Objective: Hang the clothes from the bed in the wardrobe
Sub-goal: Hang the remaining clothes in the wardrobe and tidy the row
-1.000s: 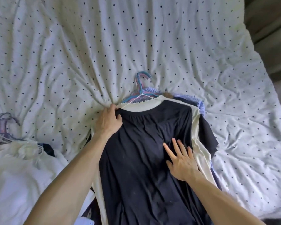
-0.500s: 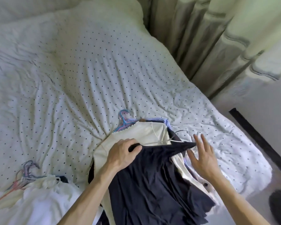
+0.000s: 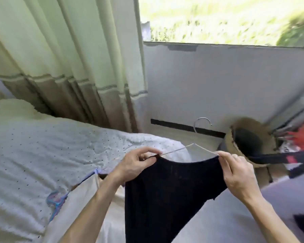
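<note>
The left hand point(image 3: 135, 165) and the right hand point(image 3: 239, 174) each pinch a shoulder of the black top point(image 3: 165, 199) at the ends of a wire hanger point(image 3: 193, 144), whose hook rises between and beyond them. The top hangs down from both hands. The bed point(image 3: 42, 146) lies left of the left hand.

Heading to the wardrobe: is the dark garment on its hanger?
On: the dark garment hangs from the wire hanger, left hand and right hand pinching the shoulders.
</note>
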A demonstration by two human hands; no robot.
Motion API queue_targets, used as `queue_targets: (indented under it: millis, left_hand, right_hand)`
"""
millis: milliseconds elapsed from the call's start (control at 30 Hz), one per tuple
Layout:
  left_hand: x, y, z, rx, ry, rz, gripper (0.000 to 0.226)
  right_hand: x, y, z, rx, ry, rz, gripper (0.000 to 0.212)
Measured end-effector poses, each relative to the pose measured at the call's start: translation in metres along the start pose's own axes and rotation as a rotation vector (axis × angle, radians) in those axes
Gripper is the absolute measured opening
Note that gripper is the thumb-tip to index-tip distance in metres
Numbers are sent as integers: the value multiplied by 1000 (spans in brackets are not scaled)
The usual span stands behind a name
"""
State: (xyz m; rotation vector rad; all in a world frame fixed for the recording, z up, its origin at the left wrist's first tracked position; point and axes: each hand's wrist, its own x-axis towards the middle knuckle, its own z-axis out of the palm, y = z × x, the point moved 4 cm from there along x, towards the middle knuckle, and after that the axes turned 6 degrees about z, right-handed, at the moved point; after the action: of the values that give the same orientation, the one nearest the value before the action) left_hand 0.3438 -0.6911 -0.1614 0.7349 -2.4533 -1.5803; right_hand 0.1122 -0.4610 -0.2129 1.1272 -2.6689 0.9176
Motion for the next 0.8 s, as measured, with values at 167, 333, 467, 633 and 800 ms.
queue_targets:
  millis: [167,333,467,633,800]
  left_hand:
    - [52,115,115,22,-364,176,26]
    - [75,197,229,23,-664,305,33]
    - [79,244,316,-9,-830,353,41]
    - [84,281,395,-51,-955,366,39]
    - [93,309,465,-93,-1063,438,36]
  right_hand:
    - [-59,114,-112,22,284,225,29]
    - [-126,204,-185,-16,433,485,31]
    - [-174,252,-240,-37,514,609,33]
    - [-205,294,-291,-99,548,742,29]
    - [-231,304,-337,-154,573,974,41]
